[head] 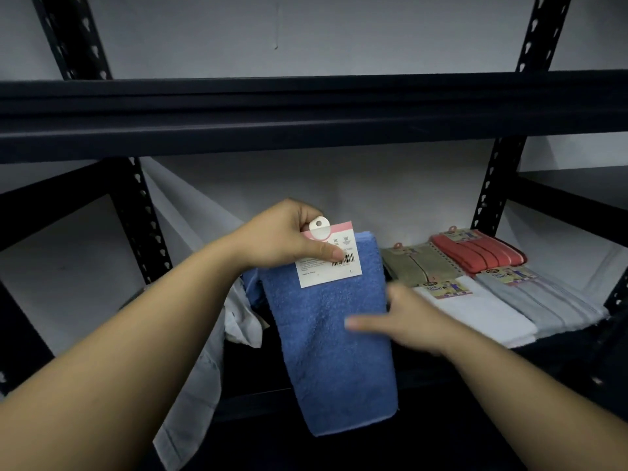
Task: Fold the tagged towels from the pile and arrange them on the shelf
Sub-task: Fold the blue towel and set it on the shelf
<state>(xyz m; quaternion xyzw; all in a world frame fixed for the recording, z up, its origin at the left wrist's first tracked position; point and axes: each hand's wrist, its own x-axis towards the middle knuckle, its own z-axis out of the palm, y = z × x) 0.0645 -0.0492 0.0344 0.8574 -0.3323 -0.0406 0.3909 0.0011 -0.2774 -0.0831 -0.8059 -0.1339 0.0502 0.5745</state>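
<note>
The left hand (pixel 285 237) pinches the card tag (pixel 328 254) of a folded blue towel (pixel 333 338), a thick terry strip hanging before the shelf (pixel 306 110). The right hand (pixel 404 321), blurred, fingers relaxed, touches its edge. Next, I judge: lay it flat at 9 o'clock of the folded towels (pixel 482 287).

The scene is dim and cool-toned, with the brightest patch on the wall (pixel 390 205) behind the lower shelf, just above the folded towels (pixel 475 277) at its right end. The upper shelf beam (pixel 306 113) is nearly black and shades the space beneath. The corners fall into deep shadow. The right hand (pixel 404 321) is smeared by motion blur, its fingertips soft. The uprights (pixel 540 32) lean and the beam bows slightly, a wide-angle distortion strongest at the edges. The picture is generally soft.
</note>
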